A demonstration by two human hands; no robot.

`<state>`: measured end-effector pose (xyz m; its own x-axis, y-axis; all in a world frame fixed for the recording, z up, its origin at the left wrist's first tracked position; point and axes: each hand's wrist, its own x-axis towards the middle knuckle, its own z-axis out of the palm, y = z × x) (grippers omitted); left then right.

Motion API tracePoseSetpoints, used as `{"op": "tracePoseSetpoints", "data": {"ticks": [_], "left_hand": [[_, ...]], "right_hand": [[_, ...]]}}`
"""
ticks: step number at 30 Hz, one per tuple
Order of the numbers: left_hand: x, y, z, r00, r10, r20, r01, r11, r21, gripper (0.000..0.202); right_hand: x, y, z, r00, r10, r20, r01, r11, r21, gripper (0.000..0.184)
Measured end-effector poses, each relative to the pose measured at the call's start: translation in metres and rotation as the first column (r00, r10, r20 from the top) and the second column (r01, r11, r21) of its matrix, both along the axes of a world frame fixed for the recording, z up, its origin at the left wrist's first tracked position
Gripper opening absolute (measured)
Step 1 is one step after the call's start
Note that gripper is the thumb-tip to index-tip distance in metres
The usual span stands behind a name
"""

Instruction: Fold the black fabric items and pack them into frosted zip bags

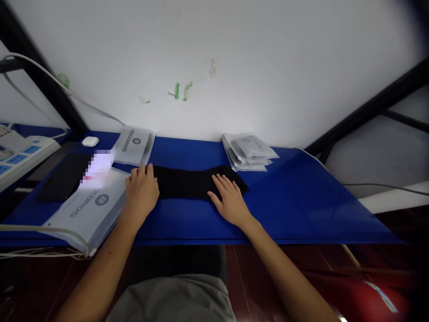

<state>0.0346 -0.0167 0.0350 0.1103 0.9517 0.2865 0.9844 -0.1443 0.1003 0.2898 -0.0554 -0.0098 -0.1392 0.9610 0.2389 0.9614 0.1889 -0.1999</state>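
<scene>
A chunk of the scene is hard to read: a pixelated patch (96, 169) covers whatever lies at the far end of the near-left packet stack, and the right corner of the view fades into dark blur with a red shape (375, 290) I can't identify. The flat black thing (63, 176) at far left could be a mat or a device, can't tell. The person's forearms run off the bottom edge.

The main item is a black cloth piece (187, 181), long and narrow, lying flat across the middle of the blue table (301, 205), running left to right. It looks soft and matte, no visible print (it's so dark that folds or seams don't show).

The left hand (140, 192) rests palm down on the cloth's left end, fingers loosely together and flat, not gripping anything. The right hand (228, 199) lies on the right end, fingers spread and flat, pressing rather than holding.

Writing: the grey packet stack (90, 210) near left reads "ROCKBROS" partly, with a round logo, and a second packet (134, 145) farther back shows the same word. The clear bag pile (250, 152) far right has a label too small to read. A white power strip (20, 156) sits at the left edge, a small white case (90, 141) beyond.
</scene>
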Motion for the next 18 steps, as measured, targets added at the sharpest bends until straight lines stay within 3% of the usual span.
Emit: {"op": "tracePoseSetpoints", "data": {"ticks": [4,8,13,18], "left_hand": [[0.0,-0.026,-0.004,0.998,-0.059,0.029,0.056,0.993,0.103,0.041],[-0.004,-0.046,-0.022,0.99,-0.13,0.054,0.121,0.982,0.146,0.04],[-0.008,-0.049,-0.044,0.985,-0.16,0.057,0.149,0.976,0.159,0.041],[-0.01,-0.05,-0.05,0.979,-0.178,0.095,0.16,0.973,0.168,0.043]], "right_hand": [[0.0,0.0,-0.001,1.0,-0.006,0.001,0.006,1.0,0.004,0.054],[0.0,0.001,-0.001,1.0,-0.018,0.001,0.019,1.0,-0.007,0.055],[0.0,0.001,-0.003,1.0,-0.023,-0.008,0.023,1.0,-0.005,0.056],[0.0,0.002,-0.004,1.0,-0.023,-0.019,0.023,1.0,0.005,0.056]]}}
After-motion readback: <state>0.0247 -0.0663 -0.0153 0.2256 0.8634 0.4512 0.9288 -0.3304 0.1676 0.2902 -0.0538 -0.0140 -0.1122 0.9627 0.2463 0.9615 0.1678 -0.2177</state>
